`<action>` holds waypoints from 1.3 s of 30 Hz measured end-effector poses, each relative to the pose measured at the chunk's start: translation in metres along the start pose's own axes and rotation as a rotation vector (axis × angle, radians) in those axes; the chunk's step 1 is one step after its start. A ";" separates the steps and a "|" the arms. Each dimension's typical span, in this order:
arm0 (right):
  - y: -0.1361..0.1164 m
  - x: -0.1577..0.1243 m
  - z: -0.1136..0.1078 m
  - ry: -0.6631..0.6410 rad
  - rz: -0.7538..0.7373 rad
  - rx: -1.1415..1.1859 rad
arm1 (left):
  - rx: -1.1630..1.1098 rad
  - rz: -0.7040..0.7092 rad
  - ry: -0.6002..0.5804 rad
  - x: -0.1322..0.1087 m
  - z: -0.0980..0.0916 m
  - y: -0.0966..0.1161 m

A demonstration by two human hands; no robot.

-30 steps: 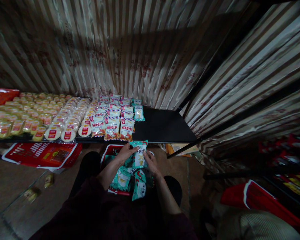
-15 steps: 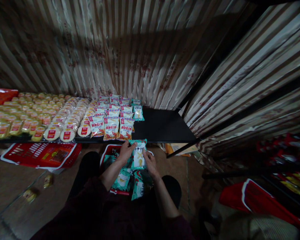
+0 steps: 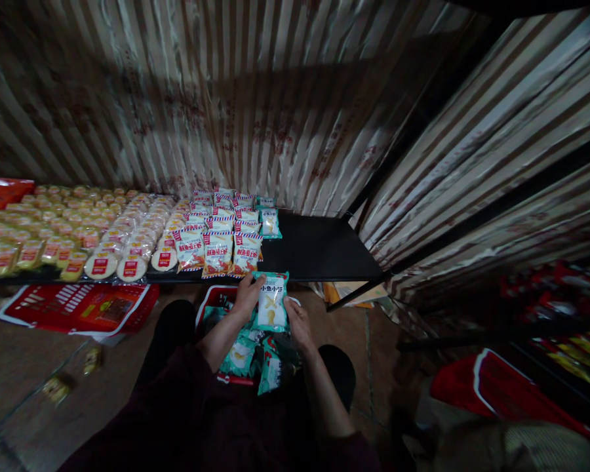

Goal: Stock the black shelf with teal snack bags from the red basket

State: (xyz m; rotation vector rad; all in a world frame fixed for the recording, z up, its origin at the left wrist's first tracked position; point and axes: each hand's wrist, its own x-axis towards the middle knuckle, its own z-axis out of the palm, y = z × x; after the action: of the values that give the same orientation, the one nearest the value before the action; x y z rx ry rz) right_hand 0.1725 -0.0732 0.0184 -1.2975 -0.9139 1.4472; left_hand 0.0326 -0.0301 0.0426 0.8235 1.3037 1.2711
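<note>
A green and white snack bag (image 3: pixel 272 305) is held upright between my two hands, above the red basket. My left hand (image 3: pixel 247 296) grips its left edge near the top, thumb on the front. On the right edge my right hand (image 3: pixel 299 319) closes around the side of the bag. Below, the red basket (image 3: pixel 200 308) between my knees holds several more green snack bags (image 3: pixel 239 354). On the black shelf (image 3: pixel 319 246) ahead, two similar green bags (image 3: pixel 269 223) stand at the back, beside rows of white and orange snack bags (image 3: pixel 218 252).
Packaged round cakes (image 3: pixel 101 263) and yellow wrapped cakes (image 3: pixel 29 252) fill the shelf's left part. Under it lies a red basket (image 3: pixel 140 308). Two small packets (image 3: pixel 56 388) are on the floor. Another red basket (image 3: pixel 511 393) and a dark rack (image 3: pixel 447 343) stand to the right.
The held bag has turned slightly and its front now faces me more squarely, its printing clearer. Both hands stay on it, and the view has shifted a little.
</note>
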 end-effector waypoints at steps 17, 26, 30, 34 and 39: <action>0.005 -0.001 -0.009 -0.014 -0.095 0.003 | 0.088 0.013 0.036 0.013 0.015 0.002; 0.004 0.005 -0.017 0.183 -0.127 0.020 | 0.194 0.107 0.050 0.005 0.016 0.003; 0.005 0.009 -0.021 0.239 -0.190 -0.031 | 0.281 0.217 -0.062 -0.010 0.022 0.009; 0.003 0.010 -0.026 0.283 -0.222 -0.107 | 0.344 0.294 -0.129 -0.021 0.031 0.013; -0.014 -0.001 -0.021 0.317 -0.271 -0.276 | 0.289 0.202 -0.180 -0.023 0.037 0.009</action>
State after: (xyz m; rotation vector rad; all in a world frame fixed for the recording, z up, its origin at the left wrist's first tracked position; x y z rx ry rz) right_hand 0.1959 -0.0716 0.0283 -1.4874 -1.0512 0.8976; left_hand 0.0700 -0.0429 0.0624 1.2717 1.2994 1.1465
